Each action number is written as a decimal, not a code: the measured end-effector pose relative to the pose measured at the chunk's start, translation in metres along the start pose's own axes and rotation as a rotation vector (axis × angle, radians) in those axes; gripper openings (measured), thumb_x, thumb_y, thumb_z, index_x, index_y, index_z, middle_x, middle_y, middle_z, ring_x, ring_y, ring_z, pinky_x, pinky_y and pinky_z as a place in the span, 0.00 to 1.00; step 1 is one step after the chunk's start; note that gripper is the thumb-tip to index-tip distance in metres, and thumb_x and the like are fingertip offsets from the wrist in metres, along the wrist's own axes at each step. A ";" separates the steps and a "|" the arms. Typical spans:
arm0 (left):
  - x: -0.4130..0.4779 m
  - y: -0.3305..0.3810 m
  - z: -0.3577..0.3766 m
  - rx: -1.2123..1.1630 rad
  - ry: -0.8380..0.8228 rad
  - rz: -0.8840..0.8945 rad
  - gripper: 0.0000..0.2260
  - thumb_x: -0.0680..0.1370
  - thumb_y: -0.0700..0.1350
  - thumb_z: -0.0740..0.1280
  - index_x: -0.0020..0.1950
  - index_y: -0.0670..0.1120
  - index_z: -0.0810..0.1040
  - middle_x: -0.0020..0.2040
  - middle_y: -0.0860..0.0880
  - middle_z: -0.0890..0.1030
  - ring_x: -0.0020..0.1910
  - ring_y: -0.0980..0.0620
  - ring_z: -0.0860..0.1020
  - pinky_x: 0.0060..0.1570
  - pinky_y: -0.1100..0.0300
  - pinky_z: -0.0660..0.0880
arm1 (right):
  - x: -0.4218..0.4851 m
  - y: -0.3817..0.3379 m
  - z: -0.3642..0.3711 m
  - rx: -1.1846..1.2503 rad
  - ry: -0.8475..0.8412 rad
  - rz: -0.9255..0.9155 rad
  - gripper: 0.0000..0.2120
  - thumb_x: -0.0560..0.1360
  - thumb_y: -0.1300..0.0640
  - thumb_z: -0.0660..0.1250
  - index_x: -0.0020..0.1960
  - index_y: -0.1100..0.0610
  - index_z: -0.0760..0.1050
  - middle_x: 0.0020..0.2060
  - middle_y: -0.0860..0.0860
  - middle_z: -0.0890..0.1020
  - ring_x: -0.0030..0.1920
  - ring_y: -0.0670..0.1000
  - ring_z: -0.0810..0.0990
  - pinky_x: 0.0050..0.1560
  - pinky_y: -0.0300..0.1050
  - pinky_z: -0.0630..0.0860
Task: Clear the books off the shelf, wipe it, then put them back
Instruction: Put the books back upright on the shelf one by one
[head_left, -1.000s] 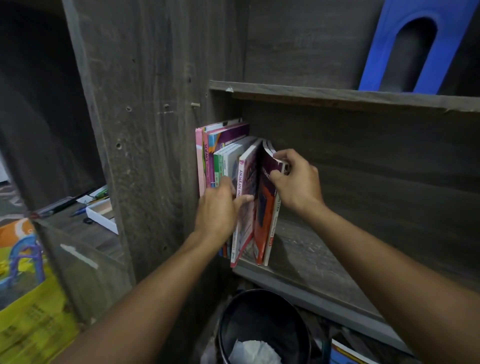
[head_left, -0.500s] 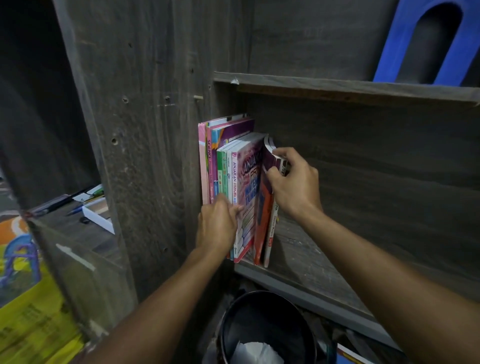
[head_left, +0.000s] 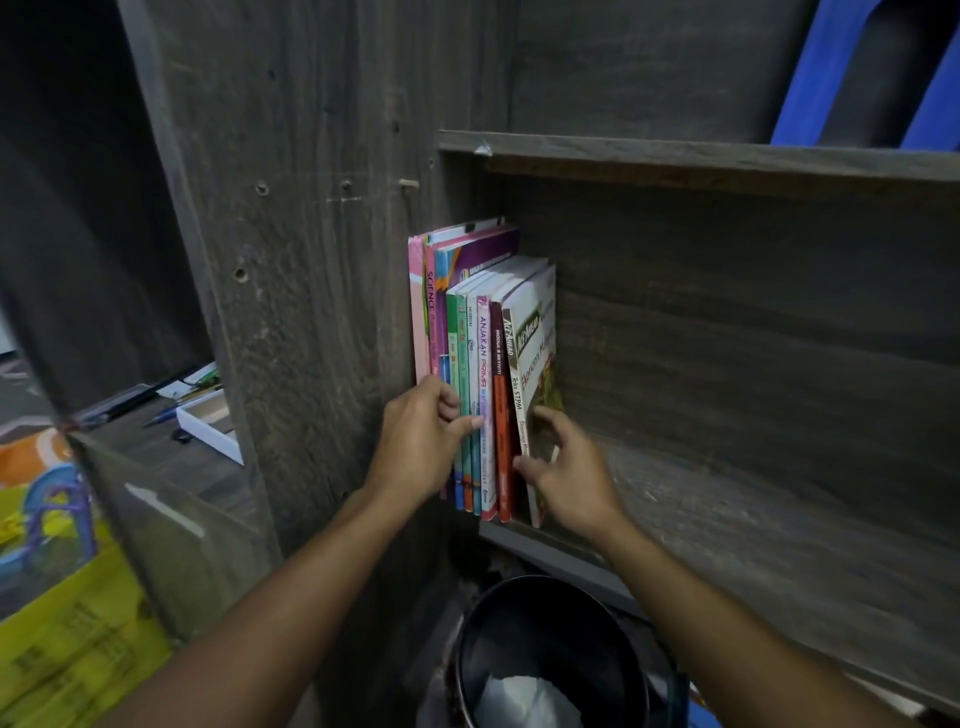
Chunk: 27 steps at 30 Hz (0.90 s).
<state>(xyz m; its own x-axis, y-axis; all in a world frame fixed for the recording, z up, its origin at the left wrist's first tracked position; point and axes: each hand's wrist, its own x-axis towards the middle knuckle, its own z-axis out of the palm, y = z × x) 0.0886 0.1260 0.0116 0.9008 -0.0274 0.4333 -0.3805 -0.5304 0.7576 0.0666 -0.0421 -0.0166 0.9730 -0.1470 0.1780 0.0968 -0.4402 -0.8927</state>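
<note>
Several thin books (head_left: 480, 358) stand upright in a row at the left end of the grey wooden shelf (head_left: 753, 525), pressed against the side panel. My left hand (head_left: 423, 441) grips the lower spines of the pink and green books, thumb across them. My right hand (head_left: 566, 475) holds the low edge of the rightmost book (head_left: 535, 338), a white and green one with its cover facing right. The shelf board to the right of the books is bare and scuffed.
A black waste bin (head_left: 550, 654) with crumpled paper stands below the shelf edge. A blue plastic piece (head_left: 831, 67) rests on the shelf above. To the left, a lower surface (head_left: 156, 447) holds pens and a white box; yellow printed packaging (head_left: 62, 639) lies at bottom left.
The leaning books have been pushed upright into a tight row. My right hand slid from the top of the rightmost book down to its lower edge; my left hand stayed on the spines.
</note>
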 end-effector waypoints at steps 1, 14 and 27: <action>0.001 0.000 0.001 0.014 0.008 0.015 0.10 0.74 0.44 0.73 0.45 0.47 0.72 0.44 0.52 0.77 0.40 0.59 0.77 0.37 0.67 0.74 | -0.002 0.011 0.004 -0.005 0.001 0.021 0.31 0.74 0.62 0.71 0.74 0.48 0.66 0.69 0.48 0.72 0.67 0.49 0.74 0.60 0.53 0.79; -0.002 -0.016 0.018 -0.028 0.015 0.090 0.15 0.71 0.40 0.75 0.41 0.48 0.68 0.49 0.51 0.75 0.45 0.56 0.78 0.43 0.60 0.81 | 0.001 0.041 0.036 -0.039 0.056 0.048 0.32 0.71 0.60 0.74 0.72 0.50 0.68 0.62 0.46 0.76 0.60 0.46 0.78 0.55 0.50 0.82; -0.005 -0.015 0.014 0.056 -0.027 0.076 0.13 0.71 0.43 0.75 0.45 0.47 0.70 0.49 0.52 0.74 0.45 0.55 0.77 0.46 0.60 0.80 | -0.006 0.017 0.031 -0.146 0.065 -0.018 0.30 0.74 0.55 0.73 0.73 0.50 0.65 0.65 0.46 0.73 0.63 0.48 0.76 0.55 0.51 0.81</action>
<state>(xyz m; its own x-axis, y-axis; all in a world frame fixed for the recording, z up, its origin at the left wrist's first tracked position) 0.0923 0.1220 -0.0085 0.8753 -0.0918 0.4747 -0.4366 -0.5721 0.6944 0.0688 -0.0216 -0.0458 0.9554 -0.1923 0.2243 0.0786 -0.5664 -0.8204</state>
